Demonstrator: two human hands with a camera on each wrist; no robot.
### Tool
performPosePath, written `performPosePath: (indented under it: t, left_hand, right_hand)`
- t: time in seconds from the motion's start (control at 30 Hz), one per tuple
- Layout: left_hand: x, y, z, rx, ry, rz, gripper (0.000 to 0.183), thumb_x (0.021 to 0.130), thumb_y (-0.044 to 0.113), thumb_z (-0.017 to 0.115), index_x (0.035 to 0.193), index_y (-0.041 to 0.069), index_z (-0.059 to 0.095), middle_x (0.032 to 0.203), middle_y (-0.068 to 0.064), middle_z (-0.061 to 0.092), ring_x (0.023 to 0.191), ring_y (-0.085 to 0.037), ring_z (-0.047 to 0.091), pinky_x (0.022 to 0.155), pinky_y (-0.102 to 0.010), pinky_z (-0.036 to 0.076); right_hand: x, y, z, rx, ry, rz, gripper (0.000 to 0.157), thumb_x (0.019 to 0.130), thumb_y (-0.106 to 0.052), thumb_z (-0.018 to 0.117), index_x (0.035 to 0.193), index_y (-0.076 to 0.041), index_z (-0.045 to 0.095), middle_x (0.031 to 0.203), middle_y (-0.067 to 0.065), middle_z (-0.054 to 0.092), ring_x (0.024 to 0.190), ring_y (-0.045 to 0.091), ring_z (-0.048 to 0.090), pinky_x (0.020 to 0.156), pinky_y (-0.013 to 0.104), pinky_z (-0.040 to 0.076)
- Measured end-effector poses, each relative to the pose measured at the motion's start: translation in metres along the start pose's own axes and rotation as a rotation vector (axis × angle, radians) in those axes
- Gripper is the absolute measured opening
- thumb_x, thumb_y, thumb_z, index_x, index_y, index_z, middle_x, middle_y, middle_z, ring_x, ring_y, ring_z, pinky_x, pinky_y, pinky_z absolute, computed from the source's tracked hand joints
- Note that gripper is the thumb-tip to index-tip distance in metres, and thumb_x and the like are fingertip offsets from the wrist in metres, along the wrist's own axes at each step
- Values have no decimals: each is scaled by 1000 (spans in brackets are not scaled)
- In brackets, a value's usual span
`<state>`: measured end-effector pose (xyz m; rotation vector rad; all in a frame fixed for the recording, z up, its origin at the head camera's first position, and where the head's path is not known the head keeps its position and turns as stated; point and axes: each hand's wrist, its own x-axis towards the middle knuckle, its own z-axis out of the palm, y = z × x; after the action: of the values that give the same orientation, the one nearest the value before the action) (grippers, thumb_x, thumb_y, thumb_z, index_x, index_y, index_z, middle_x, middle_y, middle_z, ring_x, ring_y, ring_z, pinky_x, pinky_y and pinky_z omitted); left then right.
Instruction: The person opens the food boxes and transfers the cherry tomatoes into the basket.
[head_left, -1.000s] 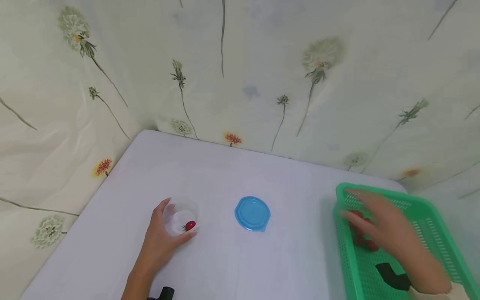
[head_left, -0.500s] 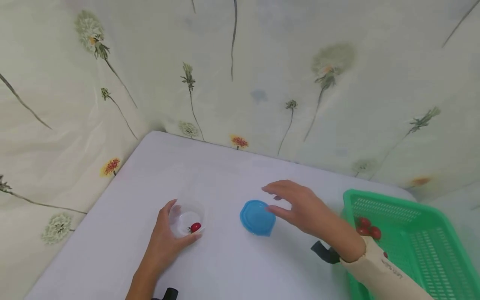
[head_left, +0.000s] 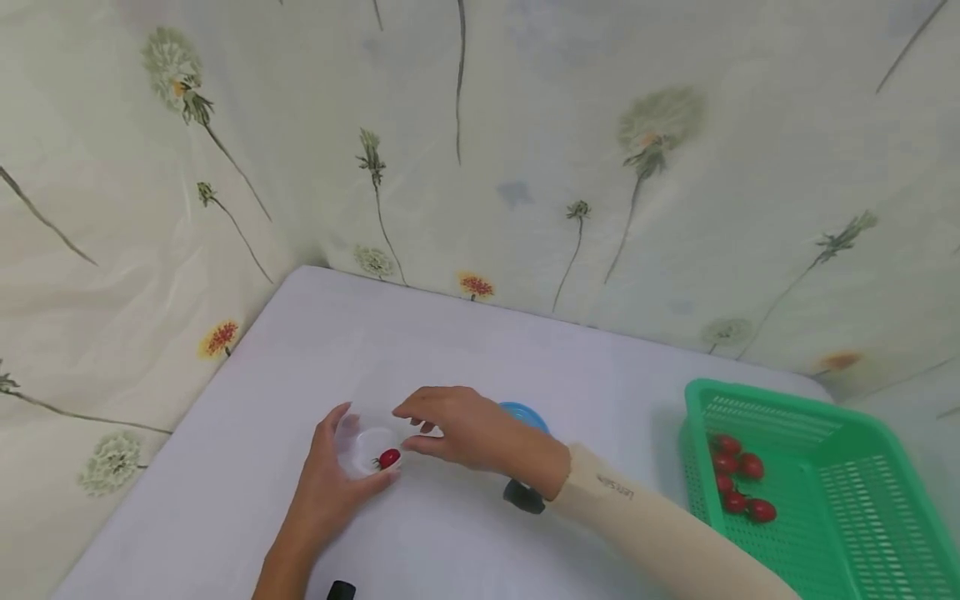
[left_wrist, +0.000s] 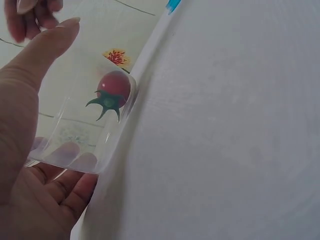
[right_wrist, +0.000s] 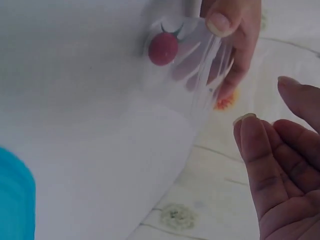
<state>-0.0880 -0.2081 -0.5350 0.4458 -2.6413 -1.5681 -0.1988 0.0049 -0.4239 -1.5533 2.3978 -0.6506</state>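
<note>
On the white table, my left hand (head_left: 326,487) grips a small clear plastic cup (head_left: 365,443) round its side, thumb near, fingers on the far side. A single red cherry tomato (head_left: 388,458) with a green stem top lies at the bottom of the cup. My right hand (head_left: 468,432) hovers just right of the cup's rim, palm down. In the right wrist view its thumb (right_wrist: 301,100) and fingers stand apart, and nothing shows between them. Behind the right forearm, a blue lid (head_left: 525,414) is partly hidden.
At the right stands a green plastic basket (head_left: 795,400) with several cherry tomatoes (head_left: 750,467) along its left side. A floral cloth (head_left: 525,150) hangs behind the table and down its left side.
My right hand has come left from the green basket, over the blue lid, to beside the cup. My left hand keeps its hold on the cup, with the tomato still inside.
</note>
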Motion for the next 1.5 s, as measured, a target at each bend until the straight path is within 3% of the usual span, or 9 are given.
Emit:
performPosePath:
  t: [0.2, 0.33, 0.43, 0.6, 0.77, 0.87, 1.07, 1.37, 1.5]
  left_hand:
    - [-2, -4, 1, -49, 9, 36, 118, 72, 57, 93, 162, 27, 23, 160, -5, 42, 149, -28, 38, 117, -59, 33]
    - [-2, -4, 2, -49, -9, 52, 117, 74, 61, 90, 163, 26, 21, 164, -7, 37, 151, -31, 33, 116, -63, 33]
    - [-2, -3, 2, -33, -16, 65, 117, 76, 60, 89, 164, 24, 21, 165, -9, 34, 152, -34, 32, 116, -65, 34]
    - [-1, -4, 0, -26, 1, 92, 114, 77, 51, 92, 163, 24, 23, 163, -8, 38, 149, -32, 35, 116, -62, 34]
    - [0, -6, 0, -41, 13, 126, 113, 76, 43, 95, 163, 24, 23, 160, -5, 44, 148, -30, 39, 116, -58, 34]
    - [0, -7, 1, -57, 5, 128, 114, 76, 44, 95, 163, 25, 23, 160, -4, 44, 148, -30, 39, 117, -58, 33]
    - [0, -8, 1, -79, -1, 113, 114, 76, 44, 95, 163, 27, 23, 160, -1, 43, 148, -28, 38, 119, -58, 31]
    - [1, -11, -2, -60, -15, 118, 108, 81, 37, 92, 163, 27, 22, 162, -6, 40, 150, -28, 36, 118, -56, 32]
    - [1, -11, -3, -40, -2, 132, 105, 82, 30, 92, 162, 26, 24, 159, -6, 44, 147, -30, 39, 116, -57, 36]
  right_hand:
    - [29, -6, 24, 18, -31, -93, 30, 99, -19, 75, 127, -9, 73, 117, 3, 72, 91, 6, 66, 84, 13, 50]
    - [42, -9, 34, 9, -24, -145, 18, 99, -10, 71, 116, -8, 75, 101, -1, 71, 82, 5, 61, 77, 12, 47]
    - [51, -12, 40, -85, -63, -121, 14, 99, -12, 71, 112, -11, 76, 96, -6, 68, 81, 2, 58, 75, 11, 45]
    - [64, -19, 46, -277, -210, -38, 8, 98, -21, 75, 104, -16, 77, 89, -9, 67, 76, 4, 55, 69, 15, 46]
    - [72, -18, 52, -338, -327, 68, 9, 95, -22, 77, 88, -18, 75, 72, -9, 59, 64, 6, 46, 53, 20, 38]
    - [76, -17, 54, -296, -352, 109, 15, 92, -18, 78, 79, -17, 71, 67, -7, 55, 62, 8, 44, 50, 22, 35]
    - [82, -15, 60, -233, -385, 110, 19, 92, -16, 76, 75, -18, 68, 67, -7, 57, 63, 8, 47, 52, 22, 38]
    - [78, -6, 65, -24, -288, -67, 16, 95, -8, 66, 83, -18, 69, 67, -11, 53, 62, 2, 46, 59, 14, 39]
    - [72, -3, 57, 94, -312, -100, 14, 94, -6, 65, 97, -14, 76, 75, -12, 58, 66, 0, 50, 63, 12, 43]
